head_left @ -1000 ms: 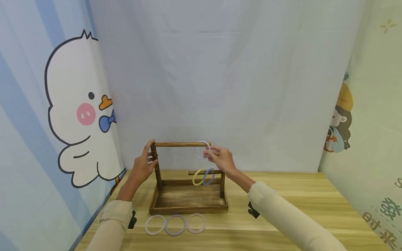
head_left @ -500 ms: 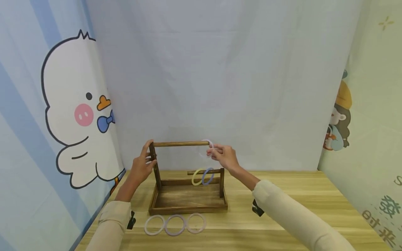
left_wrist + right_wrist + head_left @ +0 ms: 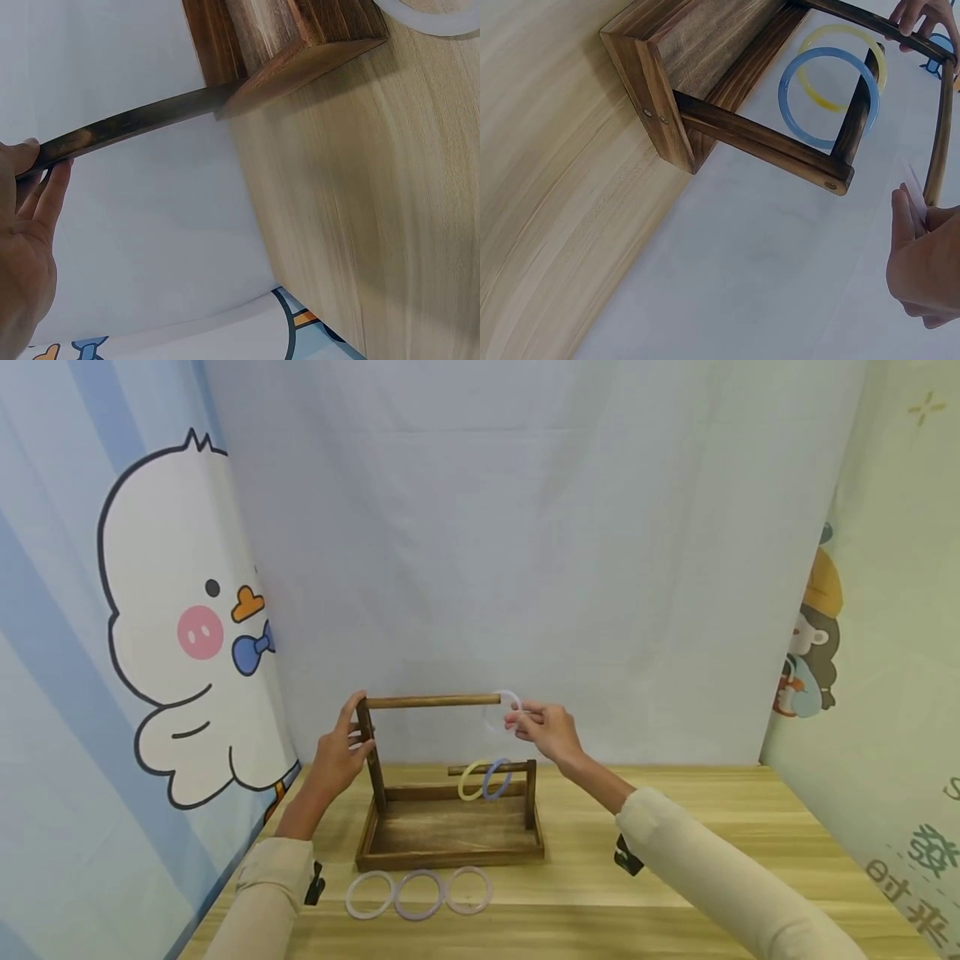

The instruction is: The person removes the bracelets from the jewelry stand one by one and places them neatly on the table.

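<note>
A brown wooden stand [image 3: 450, 862] has a tray base, a tall left post with a long upper bar [image 3: 431, 702], and a short right post with a lower bar. My left hand [image 3: 341, 756] grips the tall post near its top; in the left wrist view its thumb and fingers lie on either side of the post. My right hand [image 3: 551, 731] pinches a pale, translucent bangle [image 3: 515, 695] right at the upper bar's free end. A yellow bangle [image 3: 836, 30] and a blue bangle [image 3: 783, 94] hang on the lower bar.
In front of the tray, three pale bangles lie in a row: a white bangle [image 3: 348, 895], a lilac bangle [image 3: 418, 917] and a pinkish bangle [image 3: 468, 912]. The wood-grain table [image 3: 675, 877] ends at a pale curtain [image 3: 600, 568] behind the stand.
My right hand has moved right, drawing the pale bangle along the upper bar to its free end. The left hand keeps its grip on the post.
</note>
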Demonstrator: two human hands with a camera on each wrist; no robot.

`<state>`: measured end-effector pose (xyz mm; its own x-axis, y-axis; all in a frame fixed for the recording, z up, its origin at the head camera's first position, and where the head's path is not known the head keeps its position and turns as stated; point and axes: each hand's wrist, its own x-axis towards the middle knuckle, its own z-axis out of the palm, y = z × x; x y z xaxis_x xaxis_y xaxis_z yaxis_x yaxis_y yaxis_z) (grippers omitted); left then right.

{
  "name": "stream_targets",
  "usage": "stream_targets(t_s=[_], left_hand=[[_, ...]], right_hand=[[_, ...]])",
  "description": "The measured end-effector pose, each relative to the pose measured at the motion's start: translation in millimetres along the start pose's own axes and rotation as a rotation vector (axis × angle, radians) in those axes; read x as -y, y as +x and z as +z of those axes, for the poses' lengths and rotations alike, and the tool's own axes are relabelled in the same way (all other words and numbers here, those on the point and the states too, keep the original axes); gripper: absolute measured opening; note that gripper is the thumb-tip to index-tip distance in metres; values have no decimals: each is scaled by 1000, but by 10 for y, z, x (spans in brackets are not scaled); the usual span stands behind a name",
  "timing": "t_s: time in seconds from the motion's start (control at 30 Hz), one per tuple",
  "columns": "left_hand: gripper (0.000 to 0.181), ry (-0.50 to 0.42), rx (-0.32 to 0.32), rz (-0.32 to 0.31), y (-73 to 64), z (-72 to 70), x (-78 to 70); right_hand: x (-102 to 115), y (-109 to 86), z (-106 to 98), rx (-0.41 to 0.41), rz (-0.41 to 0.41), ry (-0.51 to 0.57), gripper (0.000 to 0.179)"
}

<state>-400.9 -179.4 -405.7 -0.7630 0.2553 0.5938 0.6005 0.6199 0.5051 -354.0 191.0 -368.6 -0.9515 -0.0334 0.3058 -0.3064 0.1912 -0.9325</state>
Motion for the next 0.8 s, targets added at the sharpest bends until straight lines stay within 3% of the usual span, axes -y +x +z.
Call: stream_targets(t_s=[0.5, 0.8], left_hand=[[93, 18, 29, -11, 5, 6, -1], [94, 14, 36, -17, 5, 5, -3]], right_hand=[[-51, -99, -147, -7, 52, -4, 34], [-76, -203, -200, 21, 31, -2, 36]])
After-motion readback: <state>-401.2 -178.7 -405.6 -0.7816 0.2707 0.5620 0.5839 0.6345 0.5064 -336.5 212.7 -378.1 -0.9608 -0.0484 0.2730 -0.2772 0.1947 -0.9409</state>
